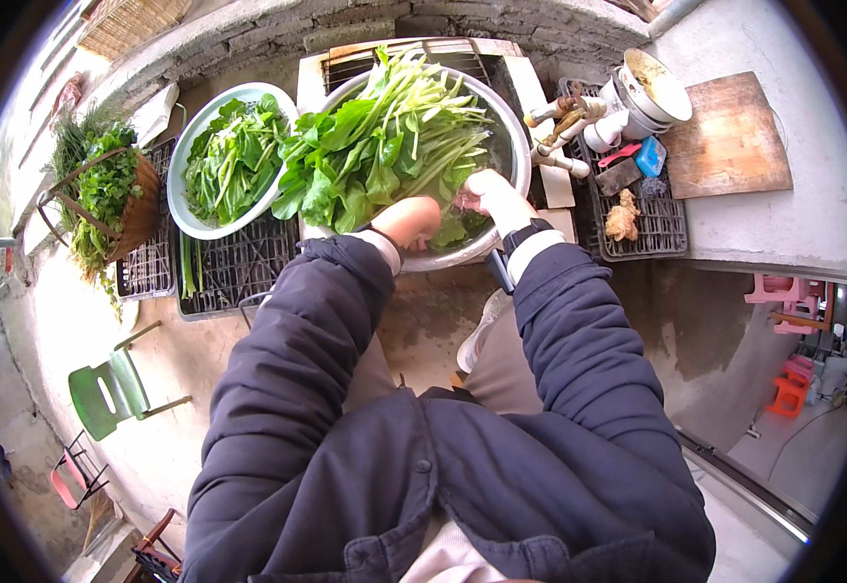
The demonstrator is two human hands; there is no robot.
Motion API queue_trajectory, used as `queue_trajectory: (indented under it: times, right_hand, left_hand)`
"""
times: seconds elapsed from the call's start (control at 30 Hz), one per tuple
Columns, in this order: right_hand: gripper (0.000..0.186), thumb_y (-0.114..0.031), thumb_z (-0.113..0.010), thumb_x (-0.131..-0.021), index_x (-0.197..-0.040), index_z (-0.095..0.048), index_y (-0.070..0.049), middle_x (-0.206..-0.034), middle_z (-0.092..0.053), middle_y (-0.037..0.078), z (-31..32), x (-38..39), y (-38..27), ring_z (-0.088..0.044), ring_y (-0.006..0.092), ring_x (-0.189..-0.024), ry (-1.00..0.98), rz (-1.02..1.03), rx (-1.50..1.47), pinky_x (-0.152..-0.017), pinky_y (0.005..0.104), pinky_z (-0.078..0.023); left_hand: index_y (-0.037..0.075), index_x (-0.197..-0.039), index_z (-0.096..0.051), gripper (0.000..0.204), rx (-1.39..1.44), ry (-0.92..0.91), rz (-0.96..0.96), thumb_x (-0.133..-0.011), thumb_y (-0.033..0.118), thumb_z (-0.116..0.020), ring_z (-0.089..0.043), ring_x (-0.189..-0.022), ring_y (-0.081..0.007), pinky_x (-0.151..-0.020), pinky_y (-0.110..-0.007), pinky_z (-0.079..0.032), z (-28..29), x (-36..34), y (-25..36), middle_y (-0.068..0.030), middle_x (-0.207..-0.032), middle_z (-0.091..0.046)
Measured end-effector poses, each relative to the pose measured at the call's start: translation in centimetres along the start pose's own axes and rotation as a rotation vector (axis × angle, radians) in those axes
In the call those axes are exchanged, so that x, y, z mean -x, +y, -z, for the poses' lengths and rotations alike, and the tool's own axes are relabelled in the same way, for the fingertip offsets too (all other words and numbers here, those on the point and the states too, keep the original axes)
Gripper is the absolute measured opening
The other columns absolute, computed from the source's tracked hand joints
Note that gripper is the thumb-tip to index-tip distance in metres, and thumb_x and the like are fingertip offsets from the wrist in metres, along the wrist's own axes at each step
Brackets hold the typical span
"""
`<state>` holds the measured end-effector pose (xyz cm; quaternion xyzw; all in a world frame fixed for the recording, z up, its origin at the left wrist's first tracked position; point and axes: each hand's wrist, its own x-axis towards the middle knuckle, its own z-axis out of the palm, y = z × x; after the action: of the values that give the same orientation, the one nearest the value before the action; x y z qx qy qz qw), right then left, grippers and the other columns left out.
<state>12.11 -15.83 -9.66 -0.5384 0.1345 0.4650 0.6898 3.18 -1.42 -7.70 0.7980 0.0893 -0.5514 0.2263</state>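
Note:
A large round basin (518, 146) holds water and a heap of leafy greens (384, 146) with pale stalks. Both my hands are at its near side. My left hand (412, 222) bends down over the near rim beside the leaves, its fingers curled and mostly hidden under the palm. Just to its right, my right hand (491, 194) reaches in at the water, fingers closed; whatever they hold is hidden. Left of the basin, a smaller pale bowl (178, 194) holds more leafy greens (234, 160).
Black crates (239, 267) stand under the bowl. A wicker basket (139, 209) of herbs is at far left. Taps (569, 121) project by the basin's right rim. Further right are stacked bowls (658, 87), a cutting board (732, 136) and a crate (652, 233) with a sponge. A green chair (110, 394) stands left.

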Motion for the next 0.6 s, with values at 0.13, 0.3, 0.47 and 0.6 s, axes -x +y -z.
queue_trajectory:
  times: [0.13, 0.3, 0.47, 0.6]
  right_hand:
    - [0.014, -0.001, -0.055, -0.083, -0.097, -0.058, -0.002, -0.090, -0.062, 0.013, -1.3, 1.3, -1.8, -0.063, 0.0278, -0.082, 0.008, 0.144, 0.169, -0.079, 0.0445, -0.057]
    - [0.023, -0.005, -0.056, -0.084, -0.108, -0.054, -0.003, -0.102, -0.061, 0.010, -2.4, 5.6, -5.0, -0.063, 0.0239, -0.090, 0.038, 0.260, 0.254, -0.078, 0.0383, -0.057]
    - [0.024, -0.008, -0.062, -0.088, -0.111, -0.057, -0.003, -0.097, -0.060, 0.005, -3.2, 8.9, -6.7, -0.061, 0.0149, -0.085, -0.019, 0.465, 0.464, -0.071, 0.0300, -0.055]
    - [0.022, -0.014, -0.065, -0.090, -0.107, -0.061, 0.000, -0.090, -0.061, 0.004, -3.7, 9.6, -7.3, -0.061, 0.0127, -0.078, -0.003, 0.559, 0.406, -0.065, 0.0251, -0.054]
  left_hand:
    - [0.000, -0.100, -0.066, 0.018, 0.546, 0.512, -0.495, -0.086, 0.004, -0.057, -0.063, -0.063, -0.0168, -0.058, -0.031, -0.052, 0.4, 0.1, 0.1, -0.0093, -0.082, -0.069]
    - [-0.001, -0.090, -0.063, 0.015, 0.667, 0.497, -0.559, -0.089, 0.014, -0.064, -0.061, -0.060, -0.0132, -0.055, -0.028, -0.050, 1.7, 3.7, 1.0, -0.0073, -0.072, -0.066]
    - [-0.001, -0.086, -0.064, 0.018, 0.750, 0.565, -0.624, -0.089, 0.017, -0.065, -0.058, -0.058, -0.0106, -0.053, -0.026, -0.046, 2.5, 6.9, 0.8, -0.0047, -0.067, -0.063]
    - [-0.001, -0.089, -0.065, 0.016, 0.688, 0.567, -0.570, -0.089, 0.015, -0.066, -0.059, -0.061, -0.0104, -0.056, -0.025, -0.047, 2.5, 7.9, 0.3, -0.0046, -0.069, -0.063]
